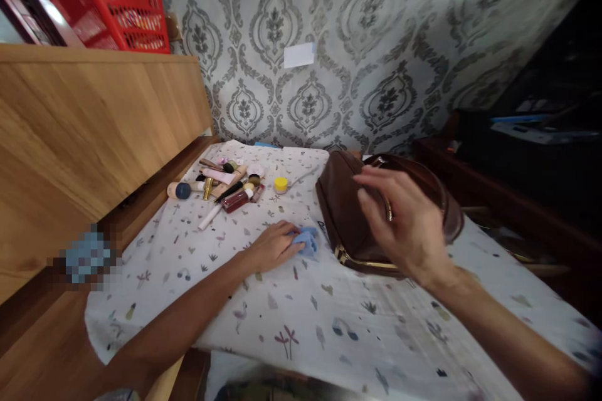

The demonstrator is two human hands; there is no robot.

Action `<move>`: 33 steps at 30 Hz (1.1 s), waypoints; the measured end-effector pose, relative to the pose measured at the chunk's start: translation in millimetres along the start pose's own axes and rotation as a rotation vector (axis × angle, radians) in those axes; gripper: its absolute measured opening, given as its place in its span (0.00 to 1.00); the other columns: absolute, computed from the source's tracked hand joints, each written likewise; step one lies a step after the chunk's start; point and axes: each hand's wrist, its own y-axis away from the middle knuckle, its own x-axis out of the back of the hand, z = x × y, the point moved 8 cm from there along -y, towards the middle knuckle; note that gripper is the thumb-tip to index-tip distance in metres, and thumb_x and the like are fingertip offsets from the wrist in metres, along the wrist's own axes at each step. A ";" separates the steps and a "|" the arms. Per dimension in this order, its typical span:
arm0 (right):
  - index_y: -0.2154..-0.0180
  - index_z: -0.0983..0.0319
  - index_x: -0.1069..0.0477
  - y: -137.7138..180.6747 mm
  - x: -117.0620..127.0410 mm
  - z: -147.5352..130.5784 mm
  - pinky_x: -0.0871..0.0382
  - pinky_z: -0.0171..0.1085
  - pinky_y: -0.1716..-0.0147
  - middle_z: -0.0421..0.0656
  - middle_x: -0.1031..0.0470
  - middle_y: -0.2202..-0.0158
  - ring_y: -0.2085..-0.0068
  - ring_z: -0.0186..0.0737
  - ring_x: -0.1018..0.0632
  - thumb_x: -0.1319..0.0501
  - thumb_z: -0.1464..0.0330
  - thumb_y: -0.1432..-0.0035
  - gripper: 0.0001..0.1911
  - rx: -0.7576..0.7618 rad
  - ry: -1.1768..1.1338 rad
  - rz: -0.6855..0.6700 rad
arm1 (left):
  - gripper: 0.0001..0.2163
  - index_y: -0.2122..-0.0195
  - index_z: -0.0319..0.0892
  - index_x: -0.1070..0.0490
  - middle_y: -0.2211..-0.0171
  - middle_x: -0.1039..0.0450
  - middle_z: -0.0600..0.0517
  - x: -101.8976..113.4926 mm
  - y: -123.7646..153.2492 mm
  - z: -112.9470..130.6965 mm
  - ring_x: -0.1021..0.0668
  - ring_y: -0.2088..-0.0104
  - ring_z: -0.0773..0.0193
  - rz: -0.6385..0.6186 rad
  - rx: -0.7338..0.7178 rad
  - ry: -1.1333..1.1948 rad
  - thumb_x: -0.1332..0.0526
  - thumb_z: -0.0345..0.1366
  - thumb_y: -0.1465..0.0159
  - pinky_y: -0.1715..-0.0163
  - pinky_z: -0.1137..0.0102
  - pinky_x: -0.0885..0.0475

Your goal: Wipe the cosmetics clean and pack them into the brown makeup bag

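On the patterned cloth (282, 301), my left hand (273, 245) lies with its fingers closed on the edge of a crumpled blue cloth (308, 242). My right hand (408, 219) is held up in front of a brown leather handbag (341, 207), thumb and fingers apart, with nothing visible between them. The bag has a gold zip along its edge, and my right hand hides part of it. Beyond my left hand is a group of cosmetics, among them a dark red bottle (235, 201), a gold lipstick tube (207, 188) and a bottle with a dark blue cap (182, 190).
A small yellow-lidded jar (281, 185) stands apart, right of the cosmetics. A wooden cabinet (103, 119) rises on the left, carrying a red plastic basket (117, 0). Patterned wallpaper (277, 25) covers the wall behind. Dark furniture (527, 200) borders the right side.
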 end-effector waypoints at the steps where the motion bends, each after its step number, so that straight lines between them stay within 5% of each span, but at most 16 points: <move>1: 0.51 0.60 0.26 6.6 -9.9 -13.8 0.26 0.48 0.47 0.52 0.23 0.48 0.47 0.48 0.21 0.44 0.67 0.31 0.11 0.059 -0.046 -0.021 | 0.18 0.56 0.39 0.25 0.54 0.25 0.42 -0.6 -0.1 -2.3 0.25 0.50 0.55 0.011 0.012 -0.020 0.52 0.42 0.25 0.47 0.61 0.29; 6: 0.50 0.59 0.27 39.9 -80.2 -39.6 0.24 0.47 0.47 0.50 0.24 0.48 0.47 0.46 0.22 0.45 0.71 0.31 0.12 0.111 -0.239 -0.215 | 0.10 0.55 0.41 0.27 0.58 0.24 0.45 14.2 1.9 -24.7 0.23 0.55 0.56 0.179 0.139 -0.017 0.46 0.37 0.28 0.51 0.64 0.27; 12: 0.48 0.59 0.28 68.1 -147.6 -34.9 0.24 0.50 0.47 0.52 0.25 0.47 0.46 0.48 0.22 0.46 0.71 0.33 0.15 -0.040 -0.392 -0.388 | 0.11 0.52 0.42 0.28 0.54 0.25 0.42 87.2 31.4 -85.5 0.24 0.50 0.52 0.524 0.549 -0.266 0.49 0.33 0.28 0.48 0.60 0.28; 15: 0.49 0.60 0.27 80.9 -164.6 -31.9 0.24 0.47 0.50 0.52 0.24 0.48 0.48 0.47 0.22 0.46 0.71 0.33 0.15 -0.132 -0.469 -0.439 | 0.16 0.44 0.41 0.31 0.44 0.28 0.39 111.7 58.4 -129.1 0.28 0.41 0.49 0.458 0.883 -0.402 0.51 0.32 0.28 0.44 0.59 0.31; 19: 0.51 0.60 0.26 93.6 -175.6 -27.3 0.23 0.44 0.55 0.50 0.23 0.52 0.54 0.45 0.21 0.46 0.73 0.36 0.15 -0.225 -0.531 -0.502 | 0.18 0.49 0.39 0.25 0.52 0.22 0.37 121.2 82.0 -167.0 0.21 0.48 0.45 0.329 1.098 -0.388 0.53 0.36 0.27 0.52 0.59 0.26; 22: 0.51 0.61 0.26 96.1 -176.5 -24.0 0.24 0.43 0.56 0.49 0.22 0.53 0.56 0.44 0.21 0.46 0.73 0.36 0.15 -0.261 -0.541 -0.514 | 0.19 0.53 0.40 0.22 0.57 0.19 0.39 113.7 78.9 -169.6 0.18 0.54 0.46 0.245 1.119 -0.352 0.53 0.39 0.26 0.57 0.60 0.24; 25: 0.52 0.60 0.25 96.0 -176.4 -22.8 0.24 0.42 0.56 0.49 0.22 0.54 0.57 0.43 0.21 0.45 0.72 0.36 0.14 -0.274 -0.545 -0.517 | 0.18 0.47 0.40 0.24 0.52 0.20 0.39 96.1 60.9 -148.1 0.19 0.49 0.48 0.208 1.043 -0.347 0.52 0.39 0.26 0.51 0.60 0.25; 29: 0.52 0.61 0.25 95.4 -176.8 -22.8 0.24 0.42 0.56 0.49 0.22 0.53 0.56 0.44 0.21 0.45 0.73 0.36 0.15 -0.272 -0.539 -0.506 | 0.20 0.35 0.44 0.34 0.33 0.37 0.40 64.8 32.7 -103.8 0.27 0.38 0.50 0.203 0.813 -0.358 0.48 0.37 0.27 0.42 0.57 0.28; 33: 0.53 0.61 0.25 94.6 -176.7 -23.1 0.23 0.43 0.56 0.49 0.22 0.54 0.56 0.44 0.20 0.45 0.73 0.36 0.14 -0.260 -0.533 -0.506 | 0.21 0.37 0.43 0.32 0.29 0.44 0.39 43.6 21.4 -77.1 0.39 0.31 0.39 0.163 0.619 -0.348 0.46 0.30 0.31 0.43 0.45 0.27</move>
